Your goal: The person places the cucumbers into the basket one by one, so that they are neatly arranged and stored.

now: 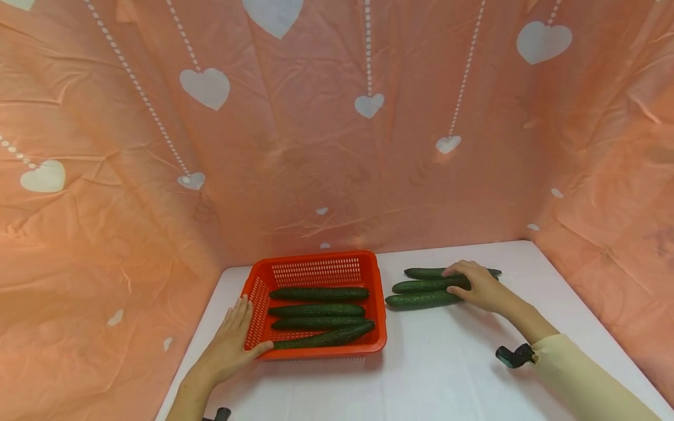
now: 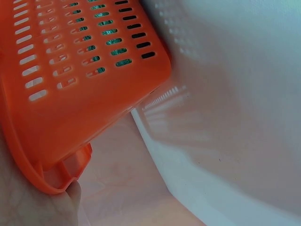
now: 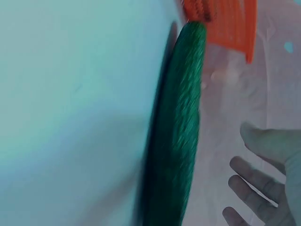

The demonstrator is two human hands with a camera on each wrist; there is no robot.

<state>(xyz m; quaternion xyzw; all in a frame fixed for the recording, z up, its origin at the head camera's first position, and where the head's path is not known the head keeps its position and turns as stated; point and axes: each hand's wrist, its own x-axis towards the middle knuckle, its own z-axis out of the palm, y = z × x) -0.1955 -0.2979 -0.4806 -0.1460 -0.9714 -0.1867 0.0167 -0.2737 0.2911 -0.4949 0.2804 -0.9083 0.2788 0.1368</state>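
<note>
Your right hand (image 1: 476, 286) is over the right part of 3 long, dark green, ridged cucumbers on the white-covered table (image 1: 421, 362), its fingers and thumb spread apart and slightly bent, gripping nothing. The far cucumber (image 1: 423, 273) lies under your fingertips, the middle cucumber (image 1: 418, 286) runs beneath the gap between fingers and thumb, and the near cucumber (image 1: 421, 300) passes just below your thumb; whether you touch any of the 3, you cannot tell from these views. In the right wrist view, a gap shows between your hand and the cucumber that fills the middle. Your left hand (image 1: 227, 339) rests at the near left corner of an orange-red, rectangular, perforated plastic basket (image 1: 337, 352), fingers straight along the left rim and thumb on the near rim. Inside it, to the right of that hand, lie 4 more dark green cucumbers (image 1: 318, 311), the nearest slanted, its left end beside your left thumb.
</note>
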